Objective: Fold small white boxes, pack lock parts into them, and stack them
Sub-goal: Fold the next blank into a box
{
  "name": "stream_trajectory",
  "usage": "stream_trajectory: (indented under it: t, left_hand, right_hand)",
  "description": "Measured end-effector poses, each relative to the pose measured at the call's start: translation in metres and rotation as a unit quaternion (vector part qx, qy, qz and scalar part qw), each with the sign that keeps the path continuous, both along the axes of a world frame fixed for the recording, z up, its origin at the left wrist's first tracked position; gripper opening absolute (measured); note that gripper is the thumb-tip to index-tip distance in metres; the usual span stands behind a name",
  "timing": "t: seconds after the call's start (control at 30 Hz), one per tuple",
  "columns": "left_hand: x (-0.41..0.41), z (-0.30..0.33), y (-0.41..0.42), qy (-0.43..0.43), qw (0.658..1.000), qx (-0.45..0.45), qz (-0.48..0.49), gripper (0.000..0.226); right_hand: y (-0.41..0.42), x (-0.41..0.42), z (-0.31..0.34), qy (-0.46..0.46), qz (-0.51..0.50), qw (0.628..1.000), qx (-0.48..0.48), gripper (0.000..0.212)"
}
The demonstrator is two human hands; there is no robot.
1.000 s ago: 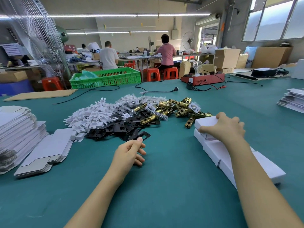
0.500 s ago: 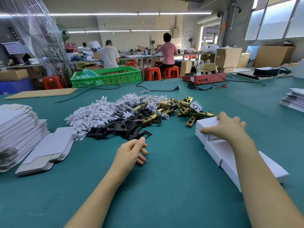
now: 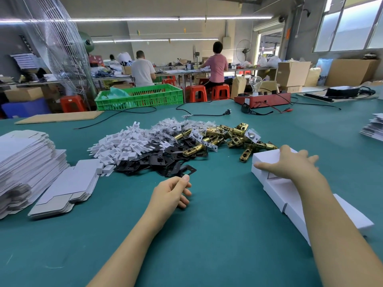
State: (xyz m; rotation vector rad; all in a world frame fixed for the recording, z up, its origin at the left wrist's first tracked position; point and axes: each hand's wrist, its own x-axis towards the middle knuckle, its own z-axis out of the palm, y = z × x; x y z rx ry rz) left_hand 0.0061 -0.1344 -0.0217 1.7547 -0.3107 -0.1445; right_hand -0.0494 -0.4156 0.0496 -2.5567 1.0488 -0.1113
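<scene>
We saw a big workroom with long lights on the ceiling and windows (image 3: 352,23) on the right. Two people (image 3: 143,69) sat with their backs to us at a far bench. A big green table (image 3: 207,235) filled most of the view. At its far edge sat a green crate (image 3: 141,97) and a red box (image 3: 263,99) with a bulb on it.

On the left lay tall stacks of flat boxes (image 3: 27,166). In the middle was a heap of parts: white pieces (image 3: 124,147), black plates (image 3: 161,162) and gold latches (image 3: 234,135).

On the right sat a row of folded boxes (image 3: 290,195). The row's long side ran from near us on the right away toward the heap.

Our right hand (image 3: 290,164) lay on the far box, fingers spread flat and holding nothing. Our left hand (image 3: 172,191) rested on the table near the black plates, fingers loosely curled and holding nothing.
</scene>
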Motion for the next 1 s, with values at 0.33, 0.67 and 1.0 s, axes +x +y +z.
stream_trajectory:
  t: [0.33, 0.67, 1.0]
  left_hand:
    - [-0.004, 0.004, 0.0, -0.003, 1.0, 0.008, 0.011, 0.031]
    - [0.001, 0.019, 0.015, 0.007, 0.987, -0.087, 0.135, 0.014]
    - [0.053, 0.029, 0.134, -0.121, 0.796, 0.463, 0.371, 0.041]
  right_hand:
    - [0.08, 0.033, -0.02, -0.367, 0.172, 0.914, 0.018, 0.006]
    - [0.086, 0.042, -0.069, -0.237, 0.203, 0.948, 0.057, 0.012]
    - [0.085, 0.044, -0.068, -0.198, 0.218, 0.955, 0.046, 0.015]
